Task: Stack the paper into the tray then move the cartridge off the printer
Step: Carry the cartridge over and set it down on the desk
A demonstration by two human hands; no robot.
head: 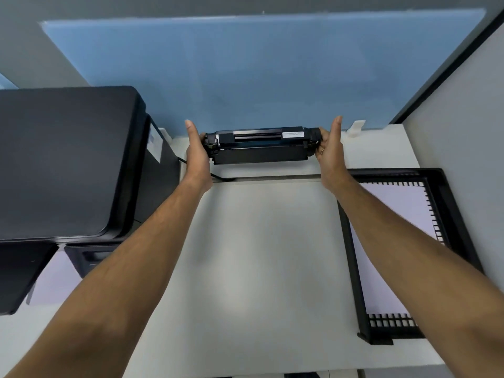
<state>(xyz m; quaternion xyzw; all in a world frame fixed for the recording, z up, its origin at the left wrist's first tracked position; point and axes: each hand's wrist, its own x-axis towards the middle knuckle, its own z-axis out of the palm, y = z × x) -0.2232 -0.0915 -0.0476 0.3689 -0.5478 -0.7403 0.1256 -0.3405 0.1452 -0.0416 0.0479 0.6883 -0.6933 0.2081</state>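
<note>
A long black toner cartridge (260, 145) with a small white label is at the back of the white desk, right of the printer; whether it rests on the desk I cannot tell. My left hand (197, 154) grips its left end and my right hand (331, 152) grips its right end. The black printer (65, 162) stands at the left with its lid closed and nothing on top. A black slotted paper tray (455, 211) lies at the right, with white paper (401, 208) lying flat inside it. My right forearm hides part of the tray.
A blue partition panel (259, 72) rises right behind the cartridge. A grey wall (463, 126) borders the desk on the right. A black cable (221, 177) runs from behind the printer along a seam in the desk (259, 255). A small white clip (357, 128) sits at the partition's base.
</note>
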